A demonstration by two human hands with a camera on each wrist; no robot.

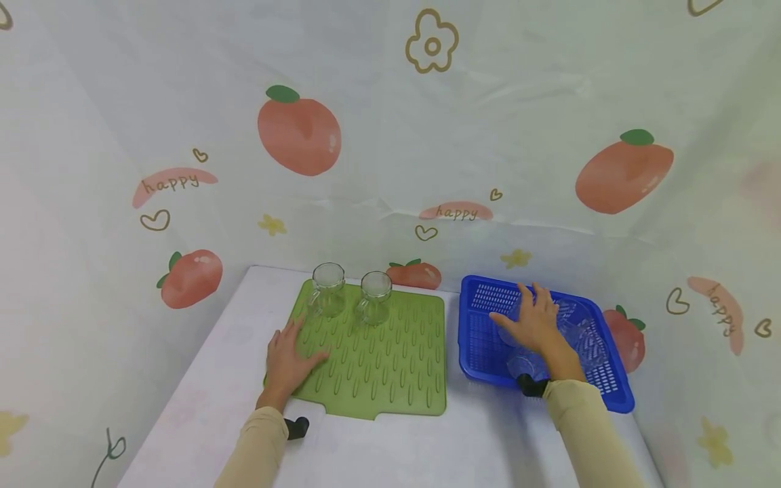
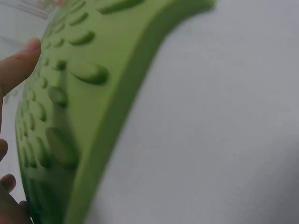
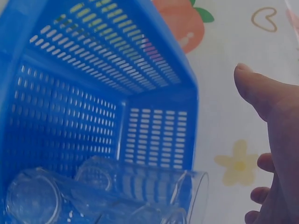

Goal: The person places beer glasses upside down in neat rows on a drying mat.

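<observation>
Resting left hand: my left hand [image 1: 291, 359] lies flat, fingers straight, on the green ribbed silicone drying mat [image 1: 390, 359], at its 8 o'clock edge.
Right hand: my right hand [image 1: 537, 325], fingers spread, reaches into the blue perforated plastic basket [image 1: 482, 305]; whether it grips a glass, I cannot tell.
Glasses: clear glass cups [image 3: 107, 196] lie on their sides in the basket; two clear glass mugs [image 1: 350, 295] stand upright at the mat's 12 o'clock edge.
Room: bare white tabletop [image 1: 390, 447] at 6 o'clock.

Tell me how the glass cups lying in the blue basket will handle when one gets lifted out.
The glass cups look clear and thin-walled, so probably fragile and prone to clinking. They lie on their sides, packed together in the blue basket, so freeing one may let its neighbours roll. Smooth glass is likely slippery; the right hand hovering above would need a firm grip.
</observation>
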